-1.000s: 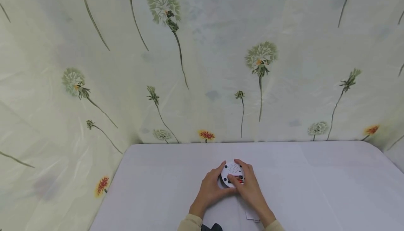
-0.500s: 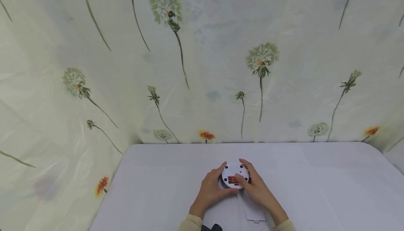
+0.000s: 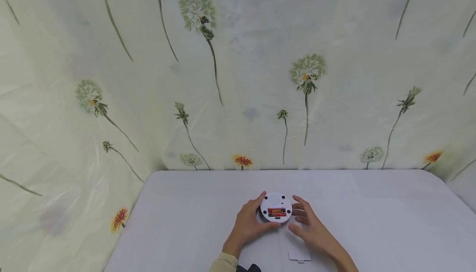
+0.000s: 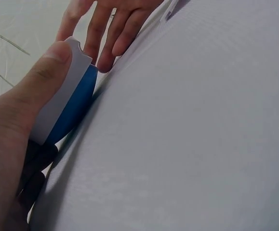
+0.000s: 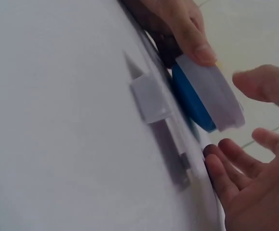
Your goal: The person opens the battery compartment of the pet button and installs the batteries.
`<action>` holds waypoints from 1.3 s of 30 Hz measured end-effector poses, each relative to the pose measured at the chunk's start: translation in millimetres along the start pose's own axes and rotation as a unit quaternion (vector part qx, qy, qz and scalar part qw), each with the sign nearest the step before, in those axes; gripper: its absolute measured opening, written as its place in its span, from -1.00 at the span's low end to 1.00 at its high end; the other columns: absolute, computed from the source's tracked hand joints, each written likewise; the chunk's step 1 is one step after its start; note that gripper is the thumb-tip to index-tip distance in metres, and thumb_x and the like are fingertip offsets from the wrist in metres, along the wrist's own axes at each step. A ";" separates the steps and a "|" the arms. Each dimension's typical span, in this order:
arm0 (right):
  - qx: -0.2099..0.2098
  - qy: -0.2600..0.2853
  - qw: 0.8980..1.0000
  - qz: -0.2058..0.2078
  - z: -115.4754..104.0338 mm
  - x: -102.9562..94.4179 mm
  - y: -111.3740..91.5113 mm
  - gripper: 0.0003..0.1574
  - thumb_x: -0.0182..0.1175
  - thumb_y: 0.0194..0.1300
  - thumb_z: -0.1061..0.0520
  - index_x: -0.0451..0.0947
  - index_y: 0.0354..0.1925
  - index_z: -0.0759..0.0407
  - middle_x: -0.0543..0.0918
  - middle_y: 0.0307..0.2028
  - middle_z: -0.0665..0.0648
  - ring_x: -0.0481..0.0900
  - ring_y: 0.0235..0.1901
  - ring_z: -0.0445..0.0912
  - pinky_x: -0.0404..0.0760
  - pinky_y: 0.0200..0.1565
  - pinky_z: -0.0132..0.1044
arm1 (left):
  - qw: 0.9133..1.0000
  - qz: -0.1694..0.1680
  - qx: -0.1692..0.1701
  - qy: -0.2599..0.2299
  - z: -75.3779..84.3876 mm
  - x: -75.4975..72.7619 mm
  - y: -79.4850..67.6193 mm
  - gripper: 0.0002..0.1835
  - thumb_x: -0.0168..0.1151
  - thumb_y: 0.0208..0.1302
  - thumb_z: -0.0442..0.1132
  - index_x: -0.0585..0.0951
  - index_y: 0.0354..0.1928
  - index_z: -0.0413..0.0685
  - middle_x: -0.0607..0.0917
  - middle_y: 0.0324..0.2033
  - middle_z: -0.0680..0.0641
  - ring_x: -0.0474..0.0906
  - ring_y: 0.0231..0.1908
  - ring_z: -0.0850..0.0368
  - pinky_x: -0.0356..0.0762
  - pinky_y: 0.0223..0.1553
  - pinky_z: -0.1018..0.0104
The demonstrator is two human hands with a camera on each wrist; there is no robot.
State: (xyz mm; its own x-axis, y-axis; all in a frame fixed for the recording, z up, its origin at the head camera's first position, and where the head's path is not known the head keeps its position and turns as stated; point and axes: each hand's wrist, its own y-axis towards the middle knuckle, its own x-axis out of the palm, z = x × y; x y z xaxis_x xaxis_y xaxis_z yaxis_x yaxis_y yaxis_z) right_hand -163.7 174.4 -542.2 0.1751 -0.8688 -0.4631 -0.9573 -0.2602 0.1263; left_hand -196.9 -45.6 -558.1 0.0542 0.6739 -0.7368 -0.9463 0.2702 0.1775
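While a dandelion-printed cloth (image 3: 238, 77) hangs behind it, a pale surface (image 3: 372, 222) carries the work at its near middle, where a person steadies a round white device (image 3: 276, 208) turned underside up. The left hand (image 3: 248, 225) grips the device by its rim, thumb on the near edge and fingers curled round the far side; in the left wrist view the thumb (image 4: 43, 72) presses the white shell above a blue band (image 4: 74, 108), and the device seems tipped slightly off the surface. The right hand (image 3: 316, 232) hovers just beside the device, fingers spread and relaxed, holding nothing. The battery bay (image 3: 277, 212) stands uncovered, showing red and dark cells lying side by side below a patch of speaker holes (image 3: 274, 199). The small white cover (image 3: 299, 253) lies flat on the surface, near the right wrist and apart from the device.

Judged from this, the bay is the matter in hand. Doing it well calls for the left hand to hold the shell level and firm so it cannot rock or spin, and for the right fingertips to work from above on one cell end at a time. The cover's tabs, visible in the right wrist view (image 5: 151, 98), look thin, so it is best kept clear of the wrist.
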 end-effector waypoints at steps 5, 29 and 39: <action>-0.026 -0.004 0.999 -0.026 -0.3 -2.3 -17.6 -0.05 0.16 0.11 0.35 0.03 0.41 0.10 0.37 0.21 0.21 0.37 0.19 -0.17 0.32 0.20 -0.58 | 1.000 0.005 0.004 0.004 -0.7 1.4 1.1 0.08 0.30 -0.21 0.47 0.22 0.41 0.27 0.58 0.13 0.01 0.49 0.05 0.12 0.50 0.03 0.15; -0.085 -0.243 0.966 -0.018 0.6 5.8 -66.8 -0.65 0.34 0.08 -0.20 0.49 -0.14 -0.32 0.36 0.15 0.02 0.39 0.06 -0.07 0.53 0.04 -0.34 | 1.000 -0.005 -0.010 0.004 -0.5 4.2 -0.5 0.08 0.23 -0.21 0.52 0.18 0.42 0.32 0.55 0.18 0.00 0.47 0.10 0.08 0.46 0.09 0.08; -0.068 -0.232 0.970 -0.025 -2.8 5.6 -67.3 -0.67 0.32 0.09 -0.22 0.46 -0.17 -0.33 0.40 0.11 -0.07 0.33 0.10 -0.10 0.52 0.08 -0.33 | 1.000 0.001 -0.002 -0.003 2.8 0.2 -0.6 0.07 0.29 -0.19 0.47 0.20 0.42 0.28 0.56 0.16 -0.02 0.48 0.08 0.08 0.48 0.07 0.08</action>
State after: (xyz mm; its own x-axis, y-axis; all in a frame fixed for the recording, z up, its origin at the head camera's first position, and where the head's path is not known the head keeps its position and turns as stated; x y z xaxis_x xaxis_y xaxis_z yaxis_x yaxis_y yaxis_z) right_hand -97.6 185.9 -550.8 0.0678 -0.5796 -0.8121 -0.9059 -0.3767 0.1933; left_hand -195.4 -43.7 -556.6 0.0543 0.6778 -0.7332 -0.9474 0.2669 0.1766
